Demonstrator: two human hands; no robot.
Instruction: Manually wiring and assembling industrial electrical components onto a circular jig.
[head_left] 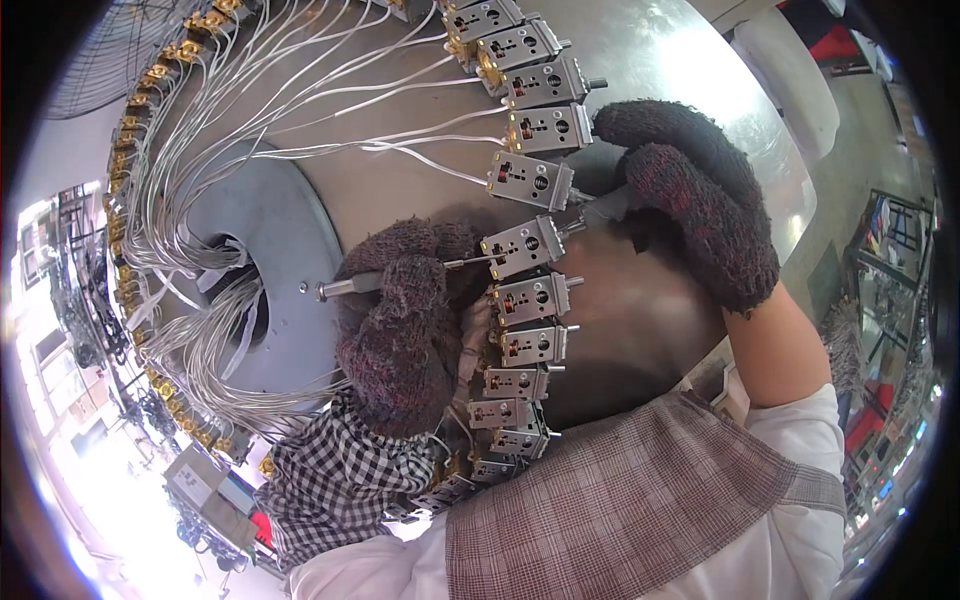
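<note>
My left hand (400, 320), in a dark knitted glove, is closed around a slim metal screwdriver-like tool (345, 287). Its thin shaft reaches the side of one small grey metal switch box (523, 247). My right hand (700, 200), gloved alike, is closed on a grey tool (606, 208) whose far end meets the short spindle of that same box. Most of this tool is hidden by the glove, so its kind is unclear. Another switch box (530, 181) sits just beyond, with white wires running from it.
Several like boxes line the curved edge of a round metal table (600, 330). Brass fittings (128, 150) follow the far left rim. Bundles of white wires (215, 180) pass into a grey ring-shaped hub (300, 230). A caged fan (120, 50) stands at upper left.
</note>
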